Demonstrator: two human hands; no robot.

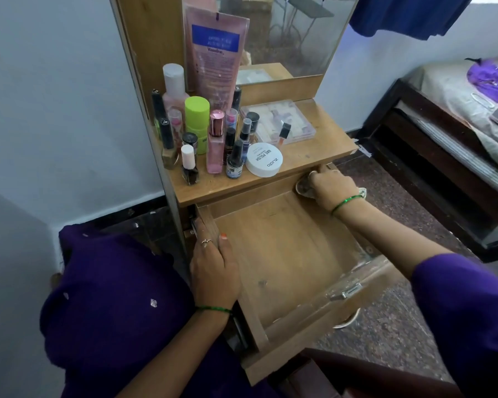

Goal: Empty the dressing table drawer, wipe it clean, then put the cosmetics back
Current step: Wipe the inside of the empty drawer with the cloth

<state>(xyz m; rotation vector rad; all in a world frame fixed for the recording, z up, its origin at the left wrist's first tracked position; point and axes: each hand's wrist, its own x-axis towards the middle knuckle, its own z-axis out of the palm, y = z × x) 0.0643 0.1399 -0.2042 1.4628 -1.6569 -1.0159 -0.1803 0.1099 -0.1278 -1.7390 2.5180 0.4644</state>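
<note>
So: drawer [285, 254] pulled fully out of the dressing table [308, 156], bare wood bottom, a few scuffs and dark specks on it. My right hand [332, 186] is at the far right corner of the drawer, fingers curled round a pale cloth [302, 188] pressed against the back wall under the tabletop edge. My left hand [213, 268] grips the drawer's left side wall, thumb inside, fingers outside. Cosmetics all parked on the tabletop: pink Vaseline tube [214, 53] leaning at the back, green-capped bottle [197, 122], pink perfume bottle [215, 142], several nail polish bottles [189, 165] packed close together, white round tub [264, 160] just right of them, clear plastic case [279, 122] behind the tub. Mirror [296, 33] above, dusty. White walls, dark speckled floor [385, 317], a bed [457, 110] with a dark frame to the right, purple fabric on it.
</note>
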